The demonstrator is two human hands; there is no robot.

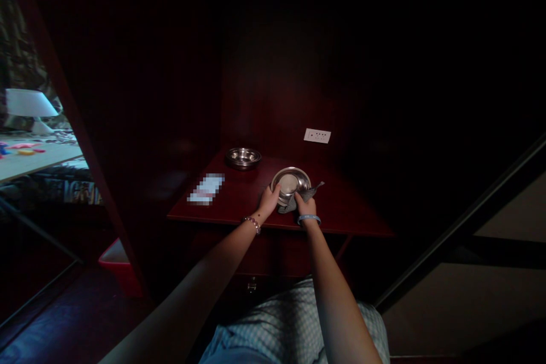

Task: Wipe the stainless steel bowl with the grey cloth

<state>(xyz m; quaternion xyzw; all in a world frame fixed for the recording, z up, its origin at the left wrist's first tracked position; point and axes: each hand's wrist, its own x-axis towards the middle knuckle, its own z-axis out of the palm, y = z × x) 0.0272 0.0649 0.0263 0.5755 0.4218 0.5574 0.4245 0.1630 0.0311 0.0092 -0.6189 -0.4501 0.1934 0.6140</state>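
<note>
A shiny metal bowl point(290, 182) is tilted toward me above the dark red shelf point(239, 205). My left hand point(268, 200) grips its left rim, thumb on the inside. A grey cloth point(288, 205) is bunched in my right hand point(305, 205), which presses it against the bowl's lower right rim. The right fingers are partly hidden behind the cloth. Farther back on the left rests a stack of similar metal bowls point(243, 158).
A blurred pale rectangle point(207, 189) lies on the shelf's left side. A white socket plate point(317, 136) is on the back wall. At far left are a lamp point(30, 103), a light table point(38, 160) and a red bin point(121, 267). A drawer knob point(251, 284) sits below.
</note>
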